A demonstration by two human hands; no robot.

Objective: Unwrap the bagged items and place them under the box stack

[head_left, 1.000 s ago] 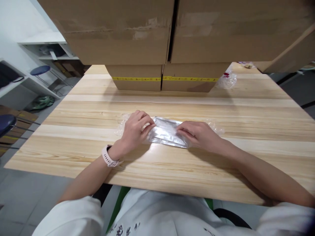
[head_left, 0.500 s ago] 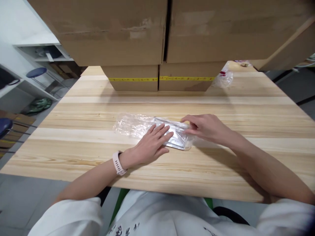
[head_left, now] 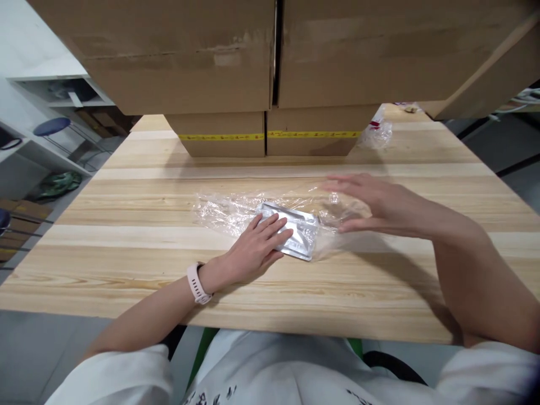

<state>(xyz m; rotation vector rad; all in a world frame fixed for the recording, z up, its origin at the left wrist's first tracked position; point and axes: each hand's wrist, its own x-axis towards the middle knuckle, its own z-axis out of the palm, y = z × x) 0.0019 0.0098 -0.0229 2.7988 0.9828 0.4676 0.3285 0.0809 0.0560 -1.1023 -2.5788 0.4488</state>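
A flat silver foil pouch [head_left: 300, 241] lies on the wooden table, with a crinkled clear plastic bag [head_left: 221, 212] about it. The bag stretches out to both sides of the pouch. My left hand [head_left: 257, 247] lies flat on the pouch, fingers stretched out, a pale watch band on its wrist. To the right of the pouch, my right hand [head_left: 373, 205] has its thumb and fingers spread wide apart. Clear film rises between those fingertips and touches them. Whether the fingers are inside the bag or outside it, I cannot tell.
Large cardboard boxes [head_left: 177, 62] overhang the back of the table [head_left: 139, 270], stacked on smaller boxes with yellow tape [head_left: 223, 136]. A crumpled plastic wrapper [head_left: 377, 135] lies beside them at the right. Blue stools [head_left: 53, 126] and shelves stand at the left.
My right hand has moved right and up and its fingers have spread from a near pinch. The bag's right end is now pulled wider. My left hand stays on the pouch.
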